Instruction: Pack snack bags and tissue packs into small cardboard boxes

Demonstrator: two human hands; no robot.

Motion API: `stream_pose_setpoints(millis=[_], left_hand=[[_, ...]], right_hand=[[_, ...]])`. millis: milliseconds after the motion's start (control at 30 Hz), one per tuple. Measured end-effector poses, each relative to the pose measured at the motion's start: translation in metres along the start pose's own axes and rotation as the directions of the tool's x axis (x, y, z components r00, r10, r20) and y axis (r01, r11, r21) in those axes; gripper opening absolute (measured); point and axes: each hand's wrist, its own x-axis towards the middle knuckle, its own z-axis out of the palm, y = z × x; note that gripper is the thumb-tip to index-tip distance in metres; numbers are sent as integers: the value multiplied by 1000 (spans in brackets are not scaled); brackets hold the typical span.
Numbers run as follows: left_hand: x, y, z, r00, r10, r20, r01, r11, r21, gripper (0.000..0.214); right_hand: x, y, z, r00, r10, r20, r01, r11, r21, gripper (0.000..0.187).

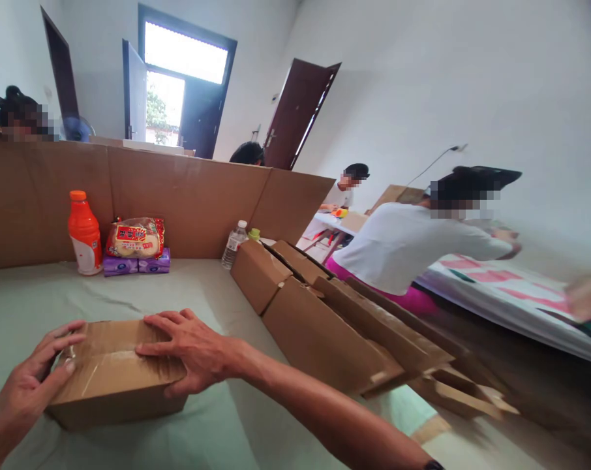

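A wide table under a pale green cloth fills the lower view. A tall cardboard screen stands along its far edge, probably to wall off this work place; the tops of two heads show above it and the rest of those people is hidden. To the right, a person in a white top leans over another table, blurred. A row of closed cartons lies tipped along the right side of the table, each leaning on the next; the last is smeared and hard to make out.

Near the front lies a small brown box, its top flaps folded shut. The right hand lies flat on the top, fingers spread, seemingly pressing the flap level. The left hand has its fingers apart, tips touching the box's left corner as if steadying it; its wrist is cut off.

By the screen stand an orange bottle, a snack pack on purple packets, and a water bottle; the labels are unreadable
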Motion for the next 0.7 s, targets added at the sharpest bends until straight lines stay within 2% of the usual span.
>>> stream_pose_setpoints(millis=[67, 100, 133, 167, 233, 300, 333, 400, 500, 600, 700], left_hand=[[-4, -12, 3, 994, -73, -78, 63, 991, -120, 39], [-7, -19, 5, 990, -100, -101, 83, 983, -165, 41], [-10, -27, 8, 988, -123, -94, 104, 977, -184, 42], [-12, -34, 13, 987, -145, -75, 130, 976, -172, 42], [-18, -48, 27, 984, -170, -54, 165, 982, -88, 45], [-24, -61, 46, 986, -151, -74, 152, 988, 11, 48], [-27, -67, 55, 990, -119, -82, 123, 991, 57, 49], [-32, -78, 72, 998, -27, -59, 35, 991, 131, 46], [-39, -89, 86, 997, 81, 4, -80, 978, 193, 37], [-40, -88, 87, 993, 116, 0, -114, 972, 207, 33], [-35, -77, 82, 992, 122, 13, -122, 972, 200, 31]], right_hand=[[-19, 1, -1, 992, 126, 6, -126, 991, 41, 78], [-29, 5, -1, 974, 226, 12, -226, 973, 51, 79], [-39, 11, -2, 935, 354, 18, -355, 934, 45, 79], [-49, 20, -2, 868, 497, 15, -497, 867, 23, 78], [-66, 41, -3, 669, 743, -25, -743, 667, -43, 71], [-76, 66, -2, 480, 873, -91, -877, 472, -91, 64], [-78, 78, -1, 414, 902, -121, -909, 403, -101, 62], [-78, 99, 1, 326, 931, -167, -944, 312, -105, 62], [-71, 123, 5, 249, 944, -215, -967, 231, -105, 62], [-64, 135, 5, 213, 936, -282, -975, 186, -118, 62], [-59, 130, 3, 196, 900, -388, -979, 154, -136, 71]])
